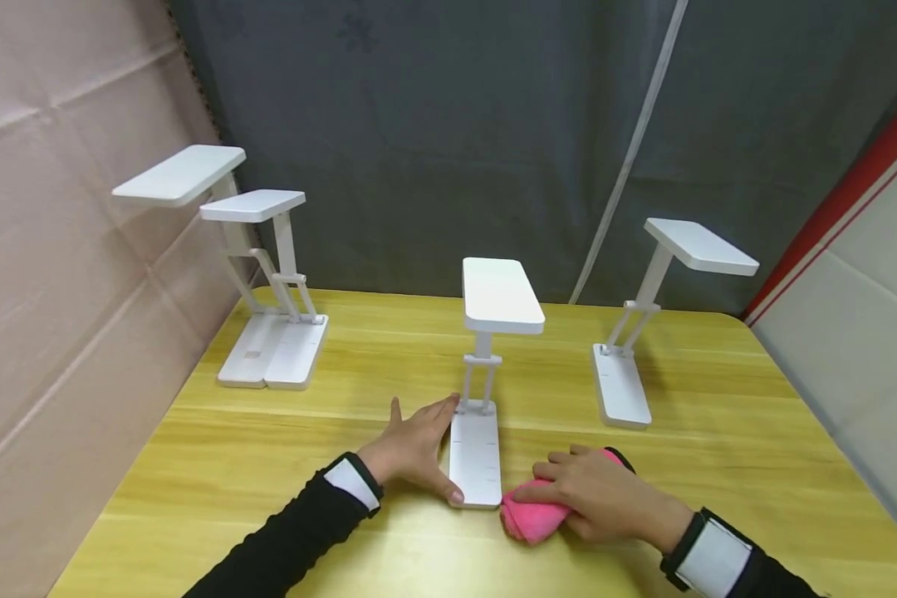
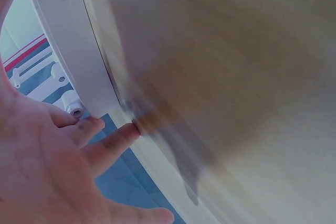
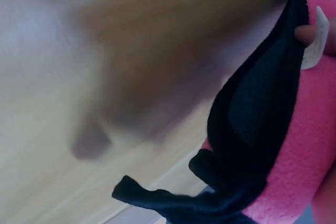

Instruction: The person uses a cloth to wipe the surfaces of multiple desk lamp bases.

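While the lamp base (image 1: 474, 459) points lengthwise toward the far edge of the surface (image 1: 389, 349), my left grip (image 1: 417, 453) touches its left side, fingers spread, and my right grip (image 1: 601, 497) clasps pink cloth (image 1: 529, 517).

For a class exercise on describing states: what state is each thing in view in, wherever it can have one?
Middle lamp: unfolded, standing
Right lamp: unfolded, standing
Far-left lamp: unfolded, standing
Inner-left lamp: unfolded, standing
Lamps' lighting: cannot tell
Pink cloth: bunched, held
Left grip: fingers spread, against the middle lamp's base
Right grip: curled round the pink cloth
Dark backdrop: hanging
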### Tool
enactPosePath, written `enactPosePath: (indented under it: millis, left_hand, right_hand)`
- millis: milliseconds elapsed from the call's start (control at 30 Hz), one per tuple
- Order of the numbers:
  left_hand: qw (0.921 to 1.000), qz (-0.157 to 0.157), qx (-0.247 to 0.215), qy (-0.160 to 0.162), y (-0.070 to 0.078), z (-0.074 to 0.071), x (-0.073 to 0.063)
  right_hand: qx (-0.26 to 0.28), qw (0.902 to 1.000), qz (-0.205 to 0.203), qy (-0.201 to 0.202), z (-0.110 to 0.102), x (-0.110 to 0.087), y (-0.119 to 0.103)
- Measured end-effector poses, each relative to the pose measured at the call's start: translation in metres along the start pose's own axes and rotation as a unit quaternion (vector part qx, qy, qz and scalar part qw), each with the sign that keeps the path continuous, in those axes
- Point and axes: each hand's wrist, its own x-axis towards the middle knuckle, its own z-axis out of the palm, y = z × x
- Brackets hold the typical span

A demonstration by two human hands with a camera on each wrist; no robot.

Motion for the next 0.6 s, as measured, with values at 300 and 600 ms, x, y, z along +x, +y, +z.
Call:
enactPosePath:
  millis: [300, 600]
  left_hand:
    - [1.0000, -0.003, 0.000, -0.005, -0.001, 0.001, 0.000]
    - [1.0000, -0.005, -0.002, 0.001, -0.001, 0.001, 0.002]
  right_hand:
    - [-0.074, 0.9784, 0.192, 0.023, 0.014, 0.029, 0.032]
    - [-0.114, 0.9759, 0.182, 0.039, 0.023, 0.048, 0.034]
